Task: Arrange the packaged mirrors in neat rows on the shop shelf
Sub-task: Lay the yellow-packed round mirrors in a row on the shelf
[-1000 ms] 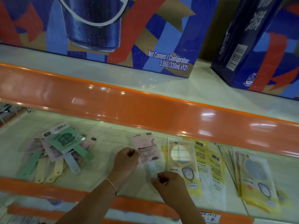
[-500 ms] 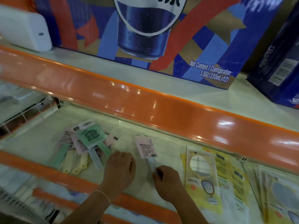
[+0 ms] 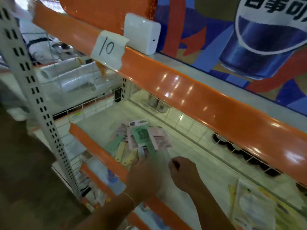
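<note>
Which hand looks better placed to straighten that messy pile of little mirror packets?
Probably the left hand: it already reaches the handles at the near edge of the mirror pile. The right hand sits curled beside the pile, seemingly pinching the pink packet handle, so it looks occupied.

Green mirror pack (image 3: 142, 136), pink pack (image 3: 159, 138), orange shelf edge (image 3: 199, 103).

Just beyond the left hand (image 3: 142, 178), the packaged mirrors (image 3: 142, 138) lie in clear, shiny plastic sleeves with paper cards. Above both hands the orange shelf edge (image 3: 207, 103) is glossy and smooth, with a matt paper label (image 3: 108, 48) stuck on it; the white wire grid (image 3: 182, 120) behind looks like coated metal.
</note>
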`<state>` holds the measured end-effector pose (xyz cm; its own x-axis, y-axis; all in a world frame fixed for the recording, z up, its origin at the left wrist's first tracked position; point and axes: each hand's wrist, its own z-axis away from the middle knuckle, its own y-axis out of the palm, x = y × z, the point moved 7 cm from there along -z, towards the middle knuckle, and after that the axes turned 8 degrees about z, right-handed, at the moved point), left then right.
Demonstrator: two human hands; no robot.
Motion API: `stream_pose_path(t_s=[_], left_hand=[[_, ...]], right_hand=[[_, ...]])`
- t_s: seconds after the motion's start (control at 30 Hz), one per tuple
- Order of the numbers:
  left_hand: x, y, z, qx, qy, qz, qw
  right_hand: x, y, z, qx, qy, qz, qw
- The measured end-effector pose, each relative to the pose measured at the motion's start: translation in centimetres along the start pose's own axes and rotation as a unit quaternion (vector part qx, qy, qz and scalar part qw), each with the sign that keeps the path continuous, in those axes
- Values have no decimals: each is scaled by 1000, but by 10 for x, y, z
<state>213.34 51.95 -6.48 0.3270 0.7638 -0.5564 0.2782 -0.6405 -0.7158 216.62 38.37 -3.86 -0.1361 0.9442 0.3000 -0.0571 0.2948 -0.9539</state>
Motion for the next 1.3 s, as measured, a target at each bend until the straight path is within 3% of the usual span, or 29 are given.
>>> stream_pose_path(t_s=[0.2, 0.37, 0.67, 0.93, 1.3], left_hand=[[-1, -1, 3, 5, 13, 20, 1000], [0, 0, 2, 19, 4, 5, 1000], [-3, -5, 1, 4, 3, -2, 1000], [-18, 2, 1, 13, 69, -30, 997], [-137, 66, 4, 93, 169, 32, 981]], right_hand=[[47, 0, -35, 0, -90, 9, 996], [52, 6, -41, 14, -101, -19, 995], [0, 10, 1, -1, 5, -76, 997], [-51, 2, 52, -18, 97, -118, 988], [-150, -41, 129, -98, 213, -126, 964]])
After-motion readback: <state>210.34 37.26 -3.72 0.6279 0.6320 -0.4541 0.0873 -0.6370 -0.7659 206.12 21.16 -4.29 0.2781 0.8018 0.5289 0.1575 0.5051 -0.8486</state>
